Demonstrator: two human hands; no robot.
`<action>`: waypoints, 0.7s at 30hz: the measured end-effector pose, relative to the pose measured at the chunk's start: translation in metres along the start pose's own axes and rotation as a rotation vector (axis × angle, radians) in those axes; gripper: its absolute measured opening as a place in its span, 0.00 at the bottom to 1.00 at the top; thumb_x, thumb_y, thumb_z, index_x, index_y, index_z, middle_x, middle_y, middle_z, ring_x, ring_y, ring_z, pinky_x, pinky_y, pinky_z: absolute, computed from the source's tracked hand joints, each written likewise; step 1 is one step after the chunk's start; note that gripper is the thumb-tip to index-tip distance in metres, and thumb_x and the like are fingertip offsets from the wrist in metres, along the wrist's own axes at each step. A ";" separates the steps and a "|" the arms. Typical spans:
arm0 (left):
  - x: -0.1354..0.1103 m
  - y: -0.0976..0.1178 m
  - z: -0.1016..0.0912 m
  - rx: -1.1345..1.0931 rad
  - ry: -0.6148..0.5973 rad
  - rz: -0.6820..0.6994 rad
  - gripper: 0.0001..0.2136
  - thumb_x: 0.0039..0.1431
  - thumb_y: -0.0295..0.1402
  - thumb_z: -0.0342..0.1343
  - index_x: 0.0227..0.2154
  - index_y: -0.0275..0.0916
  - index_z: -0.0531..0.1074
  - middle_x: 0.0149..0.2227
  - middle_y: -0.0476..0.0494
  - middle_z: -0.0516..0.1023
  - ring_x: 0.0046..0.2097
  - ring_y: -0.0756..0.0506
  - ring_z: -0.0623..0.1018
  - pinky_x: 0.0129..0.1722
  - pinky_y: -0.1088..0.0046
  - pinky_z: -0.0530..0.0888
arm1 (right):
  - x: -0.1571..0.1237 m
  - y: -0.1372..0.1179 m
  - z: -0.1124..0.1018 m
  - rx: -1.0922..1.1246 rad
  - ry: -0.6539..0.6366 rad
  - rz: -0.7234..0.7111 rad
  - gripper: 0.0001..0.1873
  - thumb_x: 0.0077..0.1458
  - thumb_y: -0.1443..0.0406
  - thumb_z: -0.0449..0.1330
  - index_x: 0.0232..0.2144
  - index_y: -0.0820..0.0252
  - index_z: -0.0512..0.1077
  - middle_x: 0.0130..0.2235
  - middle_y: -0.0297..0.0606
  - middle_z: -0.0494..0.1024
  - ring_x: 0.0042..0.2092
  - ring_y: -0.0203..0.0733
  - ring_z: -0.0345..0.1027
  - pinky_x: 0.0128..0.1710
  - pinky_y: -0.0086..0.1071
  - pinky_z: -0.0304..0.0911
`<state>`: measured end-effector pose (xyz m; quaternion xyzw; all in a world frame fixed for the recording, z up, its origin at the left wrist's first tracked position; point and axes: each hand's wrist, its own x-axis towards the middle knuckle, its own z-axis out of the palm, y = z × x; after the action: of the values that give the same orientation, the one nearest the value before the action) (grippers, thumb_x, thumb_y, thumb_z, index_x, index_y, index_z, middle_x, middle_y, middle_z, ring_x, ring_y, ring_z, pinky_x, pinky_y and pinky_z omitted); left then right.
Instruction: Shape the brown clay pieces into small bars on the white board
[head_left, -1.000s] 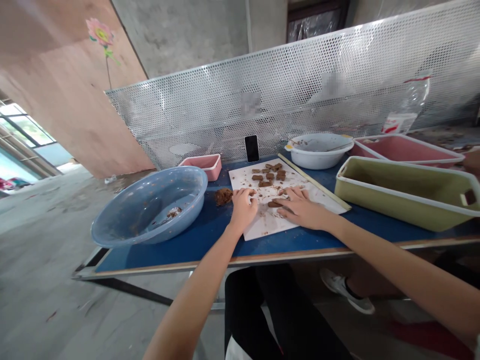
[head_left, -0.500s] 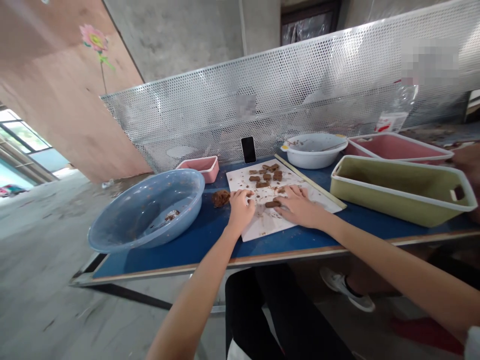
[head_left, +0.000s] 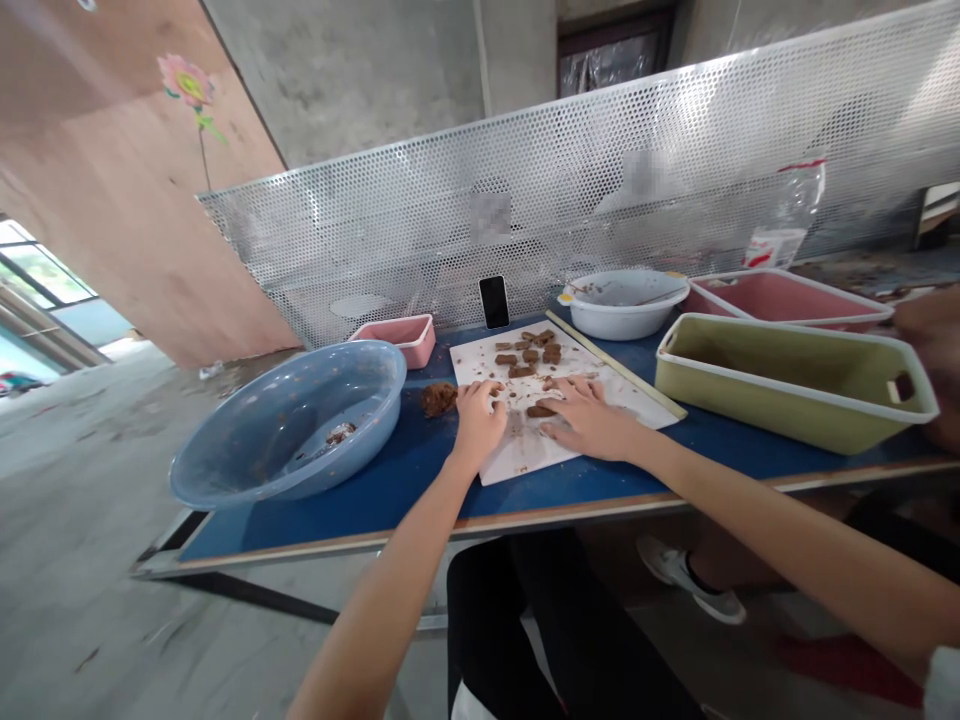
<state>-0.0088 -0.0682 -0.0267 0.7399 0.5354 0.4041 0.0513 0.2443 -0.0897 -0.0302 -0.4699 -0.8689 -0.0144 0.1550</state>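
A white board lies on the blue table with several small brown clay pieces at its far end. My left hand rests on the board's left edge, fingers curled under; what they hold is hidden. My right hand lies flat on the board, fingers stretched over a brown clay roll. A brown clay lump sits on the table just left of the board.
A large blue basin stands at the left, a small pink tray behind it. A phone leans on the perforated metal screen. A white bowl, a yellow-green bin and a pink bin stand at the right. Another person's hand shows at the right edge.
Both hands have stayed on the board, the right one shifting slightly over the clay roll. The view has drifted a little to the right.
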 end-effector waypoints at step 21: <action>0.001 -0.005 0.004 -0.021 0.028 0.011 0.15 0.61 0.20 0.57 0.46 0.41 0.81 0.49 0.38 0.87 0.55 0.33 0.80 0.62 0.52 0.74 | -0.002 0.005 0.003 -0.026 0.052 -0.014 0.26 0.78 0.50 0.51 0.65 0.47 0.81 0.71 0.52 0.73 0.72 0.72 0.61 0.68 0.68 0.59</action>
<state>-0.0098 -0.0643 -0.0315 0.7365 0.5276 0.4203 0.0491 0.2488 -0.0880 -0.0345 -0.4653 -0.8675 -0.0389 0.1712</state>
